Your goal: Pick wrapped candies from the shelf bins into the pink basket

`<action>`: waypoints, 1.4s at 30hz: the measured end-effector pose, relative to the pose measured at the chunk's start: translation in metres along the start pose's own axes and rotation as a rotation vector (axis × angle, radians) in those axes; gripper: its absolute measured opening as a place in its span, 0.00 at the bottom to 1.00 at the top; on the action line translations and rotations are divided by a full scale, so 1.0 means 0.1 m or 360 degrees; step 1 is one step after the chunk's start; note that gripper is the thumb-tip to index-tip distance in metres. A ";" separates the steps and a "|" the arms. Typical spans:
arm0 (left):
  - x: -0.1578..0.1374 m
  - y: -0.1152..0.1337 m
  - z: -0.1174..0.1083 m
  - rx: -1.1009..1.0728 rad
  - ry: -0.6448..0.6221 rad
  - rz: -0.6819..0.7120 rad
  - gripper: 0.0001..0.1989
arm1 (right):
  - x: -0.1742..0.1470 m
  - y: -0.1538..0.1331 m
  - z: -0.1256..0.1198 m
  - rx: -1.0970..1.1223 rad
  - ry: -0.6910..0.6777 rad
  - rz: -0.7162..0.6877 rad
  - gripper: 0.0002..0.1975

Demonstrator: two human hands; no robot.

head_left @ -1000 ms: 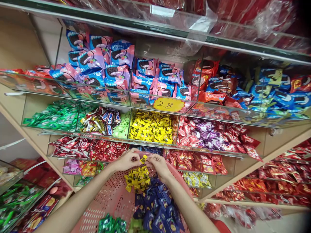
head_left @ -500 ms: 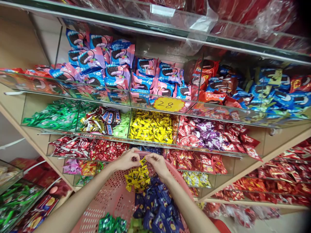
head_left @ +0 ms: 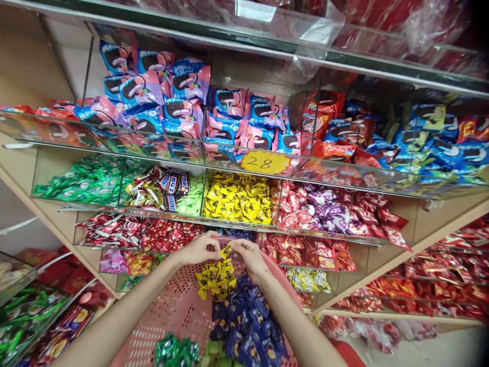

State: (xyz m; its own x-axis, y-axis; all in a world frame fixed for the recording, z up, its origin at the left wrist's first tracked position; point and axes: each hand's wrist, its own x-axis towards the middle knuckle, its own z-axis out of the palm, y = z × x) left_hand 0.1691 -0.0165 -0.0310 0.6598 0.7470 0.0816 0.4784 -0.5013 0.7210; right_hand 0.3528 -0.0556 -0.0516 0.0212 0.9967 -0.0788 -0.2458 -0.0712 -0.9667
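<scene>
Above the far rim of a pink perforated basket [head_left: 168,306], my left hand [head_left: 200,248] and my right hand [head_left: 248,255] pinch one small yellow wrapped candy [head_left: 226,251] between their fingertips. Both sets of fingers are closed on its wrapper. Just below lies a heap of yellow candies [head_left: 217,281] in the basket. Dark blue packets [head_left: 248,321] fill its right side, and green wrapped candies [head_left: 176,351] sit near the front. Some paler yellow-green packets [head_left: 216,351] show between those two heaps.
A shelf bin of yellow candies [head_left: 237,201] stands ahead, beside green packets [head_left: 86,181] and red and purple ones [head_left: 324,211]. Higher up are blue and pink cookie packs [head_left: 185,84] behind a clear shelf edge with a yellow "28" tag [head_left: 265,161].
The yellow candy between my fingertips has turned slightly and shows more of its wrapper. My hands stay in nearly the same place, and the view has shifted a little.
</scene>
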 end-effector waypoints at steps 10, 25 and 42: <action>0.01 -0.01 0.01 -0.0006 0.0033 0.0016 0.10 | -0.05 -0.01 0.00 -0.0021 -0.0090 0.0081 0.17; 0.01 0.00 0.00 -0.0012 0.0052 -0.0003 0.11 | -0.05 0.02 -0.06 -0.0068 -0.0112 0.0023 0.16; 0.01 0.06 -0.02 -0.0089 0.0042 -0.0120 0.06 | 0.00 0.02 -0.12 0.0067 0.0100 -0.0004 0.22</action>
State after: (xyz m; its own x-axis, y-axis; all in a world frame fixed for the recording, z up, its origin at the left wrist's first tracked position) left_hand 0.1717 -0.0181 -0.0252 0.6071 0.7934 0.0433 0.4927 -0.4187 0.7628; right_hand 0.3640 -0.0565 -0.0567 0.0822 0.9923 -0.0929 -0.2865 -0.0658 -0.9558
